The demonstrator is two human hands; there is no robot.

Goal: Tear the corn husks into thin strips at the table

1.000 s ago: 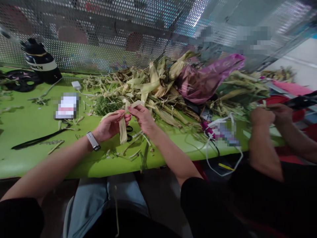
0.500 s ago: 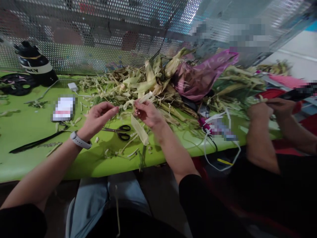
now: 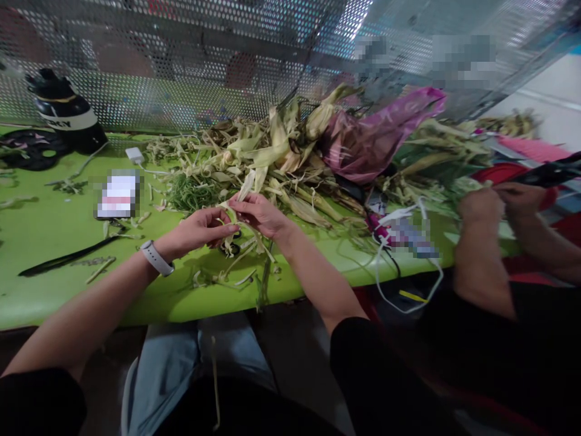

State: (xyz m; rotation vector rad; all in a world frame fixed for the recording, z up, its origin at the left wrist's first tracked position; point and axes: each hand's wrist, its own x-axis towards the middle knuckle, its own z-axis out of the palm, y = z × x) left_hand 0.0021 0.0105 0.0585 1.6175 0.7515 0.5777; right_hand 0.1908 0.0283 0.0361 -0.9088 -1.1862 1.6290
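Note:
My left hand (image 3: 197, 231) and my right hand (image 3: 256, 213) meet over the green table (image 3: 45, 230), both pinching a pale corn husk strip (image 3: 249, 183) that runs between them. The left wrist wears a watch with a white band (image 3: 157, 259). Black-handled scissors (image 3: 230, 244) lie on the table just under my hands, mostly covered by them. Thin husk shreds trail down from my fingers toward the table edge.
A big heap of corn husks (image 3: 281, 151) with a pink plastic bag (image 3: 376, 136) fills the table behind my hands. A perforated metal screen (image 3: 181, 66) backs the table. Another person's hands (image 3: 494, 203) work at the right. White cable (image 3: 408, 266), black strap (image 3: 63, 259), black-and-white shoe (image 3: 66, 112).
My hands were apart half a second ago, the right one holding a hanging husk piece. They have come together low over the scissors, both gripping a husk strip.

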